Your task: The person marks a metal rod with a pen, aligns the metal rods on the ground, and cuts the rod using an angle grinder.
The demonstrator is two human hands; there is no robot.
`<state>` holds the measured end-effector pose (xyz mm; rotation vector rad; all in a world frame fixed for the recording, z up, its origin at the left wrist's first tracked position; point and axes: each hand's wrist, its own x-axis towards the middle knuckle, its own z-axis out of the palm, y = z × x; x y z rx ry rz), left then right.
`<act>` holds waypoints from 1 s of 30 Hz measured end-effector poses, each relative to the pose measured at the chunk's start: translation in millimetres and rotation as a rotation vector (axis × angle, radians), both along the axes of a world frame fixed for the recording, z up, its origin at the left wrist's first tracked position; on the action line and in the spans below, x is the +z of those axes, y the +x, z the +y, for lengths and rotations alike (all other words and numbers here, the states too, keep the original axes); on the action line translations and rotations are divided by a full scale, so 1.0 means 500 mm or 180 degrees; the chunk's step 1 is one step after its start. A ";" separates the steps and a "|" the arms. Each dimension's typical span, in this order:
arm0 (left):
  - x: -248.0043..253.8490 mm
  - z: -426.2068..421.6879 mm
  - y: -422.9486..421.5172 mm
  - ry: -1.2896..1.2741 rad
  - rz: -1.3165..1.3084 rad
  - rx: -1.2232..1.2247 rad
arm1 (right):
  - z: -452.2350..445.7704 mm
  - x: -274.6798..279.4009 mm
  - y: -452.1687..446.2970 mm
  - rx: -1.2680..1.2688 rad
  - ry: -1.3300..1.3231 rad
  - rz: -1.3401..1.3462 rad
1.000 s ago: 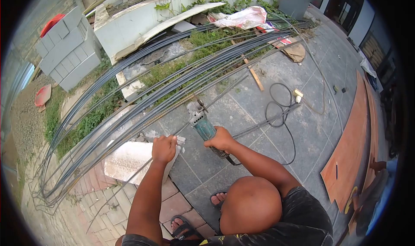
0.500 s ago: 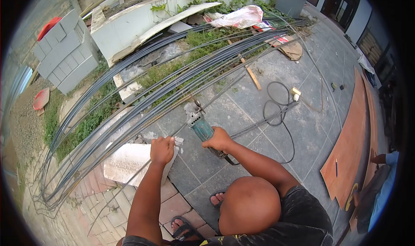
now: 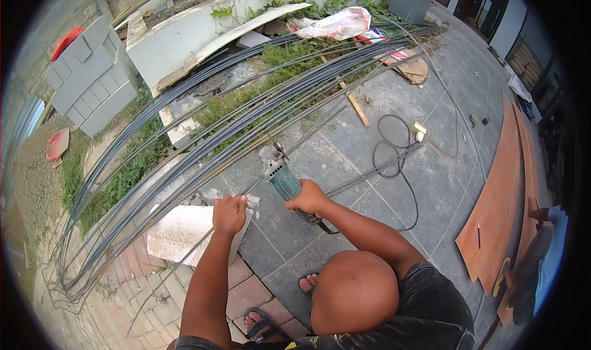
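Note:
My left hand (image 3: 230, 214) is closed around a thin steel rebar rod (image 3: 196, 246), which slants from the paving at lower left up to the right. In my right hand (image 3: 308, 199) is a teal angle grinder (image 3: 285, 182), gripped by its body. Its cutting disc (image 3: 279, 149) is at the rod, just beyond my left hand; I cannot tell whether it touches or spins. Beside these lies a long bundle of rebar (image 3: 294, 83), bent round at its left end. A whitish slab (image 3: 181, 232) lies under the rod by my left hand.
A black power cord (image 3: 416, 210) loops over the grey tiles to a pale connector (image 3: 420, 129). Plywood sheets (image 3: 492, 214) lie at right, with another person (image 3: 550, 258) beside them. A wooden strip (image 3: 357, 109), a torn sack (image 3: 335, 25) and grey crates (image 3: 86, 73) stand or lie around the bundle.
Both hands, the grinder and the rod stay almost in place. The view shifts very slightly, and the person at right has moved a little.

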<state>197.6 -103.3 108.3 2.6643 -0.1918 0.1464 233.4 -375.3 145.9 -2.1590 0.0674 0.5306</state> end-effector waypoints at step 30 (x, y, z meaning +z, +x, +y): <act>0.012 -0.002 -0.003 -0.0032 0.0026 0.0003 | 0.002 -0.001 0.002 -0.0024 0.0118 -0.0044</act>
